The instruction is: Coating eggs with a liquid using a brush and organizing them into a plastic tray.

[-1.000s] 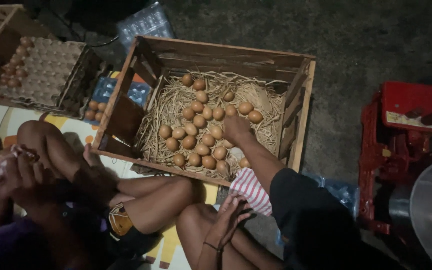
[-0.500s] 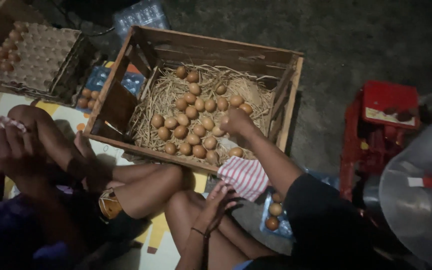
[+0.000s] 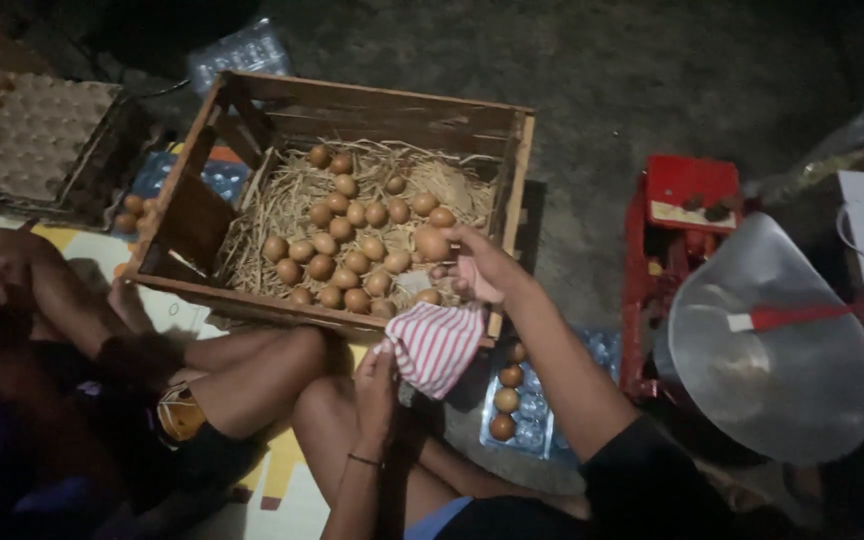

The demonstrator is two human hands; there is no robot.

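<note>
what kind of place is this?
Likely an informal egg sorting or selling spot on the ground, dimly lit. A wooden crate of straw and brown eggs, a cardboard egg tray, and a red weighing scale point to it.

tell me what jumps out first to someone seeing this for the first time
The wooden crate at the centre, lined with straw and full of brown eggs, draws the eye first. The right hand lifts one egg at the crate's near right corner, while the left hand holds a red and white striped cloth just below it. To the right stand a red scale and a shiny metal bowl.
</note>
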